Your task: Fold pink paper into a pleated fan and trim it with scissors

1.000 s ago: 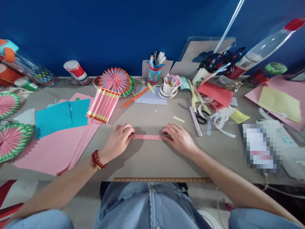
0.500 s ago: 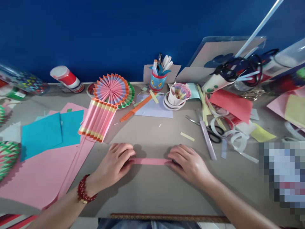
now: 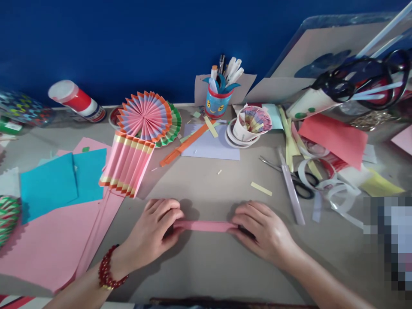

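A narrow pink paper strip (image 3: 206,226) stretches level between my two hands at the front middle of the table. My left hand (image 3: 162,223), with a red bead bracelet at the wrist, pinches its left end between thumb and fingers. At the right end, my right hand (image 3: 262,227) grips it the same way. Both ends of the strip are hidden under the fingers. Beyond the hands lie a small pale yellow paper strip (image 3: 261,189) and a tiny white scrap (image 3: 219,172).
Pink paper sheets (image 3: 41,253) and blue paper (image 3: 48,182) lie left, beside a pleated paper fan (image 3: 144,116) and pleated pink paper (image 3: 127,165). Scissors (image 3: 302,189) and a lilac stick (image 3: 292,193) lie right. A pen cup (image 3: 218,103) and paper cup (image 3: 247,126) stand behind.
The camera view has shifted slightly, moving things within the picture. Both hands keep hold of the pink strip, which now looks a little taller, with a fold line along it.
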A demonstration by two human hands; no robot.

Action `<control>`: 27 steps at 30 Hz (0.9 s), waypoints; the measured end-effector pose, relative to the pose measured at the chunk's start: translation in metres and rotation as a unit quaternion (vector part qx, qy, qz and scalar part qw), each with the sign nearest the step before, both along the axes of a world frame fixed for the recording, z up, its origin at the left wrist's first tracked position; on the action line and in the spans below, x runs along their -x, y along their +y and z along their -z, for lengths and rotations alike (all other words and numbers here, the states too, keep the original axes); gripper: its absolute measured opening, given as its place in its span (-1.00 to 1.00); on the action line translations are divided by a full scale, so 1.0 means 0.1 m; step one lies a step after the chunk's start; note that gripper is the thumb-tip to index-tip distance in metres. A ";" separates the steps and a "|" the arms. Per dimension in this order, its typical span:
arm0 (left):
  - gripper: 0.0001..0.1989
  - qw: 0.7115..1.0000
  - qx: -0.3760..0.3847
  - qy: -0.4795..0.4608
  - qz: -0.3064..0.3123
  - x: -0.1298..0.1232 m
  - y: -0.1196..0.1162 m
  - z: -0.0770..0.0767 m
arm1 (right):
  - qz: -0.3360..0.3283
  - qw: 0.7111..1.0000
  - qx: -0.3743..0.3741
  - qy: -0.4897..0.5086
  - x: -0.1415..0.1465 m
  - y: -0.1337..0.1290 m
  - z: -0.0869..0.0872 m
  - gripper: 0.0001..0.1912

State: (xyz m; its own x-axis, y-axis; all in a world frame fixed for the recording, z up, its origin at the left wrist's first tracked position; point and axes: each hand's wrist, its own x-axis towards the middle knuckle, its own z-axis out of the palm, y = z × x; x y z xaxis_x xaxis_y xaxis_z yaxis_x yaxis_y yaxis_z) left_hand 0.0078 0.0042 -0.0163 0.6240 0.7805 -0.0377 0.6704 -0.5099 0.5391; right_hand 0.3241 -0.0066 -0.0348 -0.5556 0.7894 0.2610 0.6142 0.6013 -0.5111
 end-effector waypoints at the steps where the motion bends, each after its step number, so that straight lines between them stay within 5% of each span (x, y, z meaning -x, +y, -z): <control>1: -0.84 1.000 -0.002 0.000 0.001 -0.01 0.00 -0.01 | 0.000 1.000 0.001 0.002 0.00 0.00 0.00 -0.94; 12: -0.81 0.997 -0.024 -0.058 0.038 -0.04 -0.05 0.01 | -0.022 0.999 -0.022 0.028 -0.01 -0.02 -0.01 -0.94; 18: -0.62 0.991 -0.082 -0.070 0.076 -0.04 -0.06 0.03 | -0.009 0.999 -0.031 0.002 0.00 -0.05 -0.02 -0.71; 22: -0.72 0.989 -0.110 -0.063 0.076 -0.04 -0.06 -0.01 | -0.032 0.997 -0.061 0.023 0.03 -0.04 -0.06 -0.91; 27: -0.82 0.981 -0.151 -0.110 0.046 0.01 -0.09 0.00 | -0.036 0.990 -0.124 0.054 0.04 -0.07 -0.11 -0.88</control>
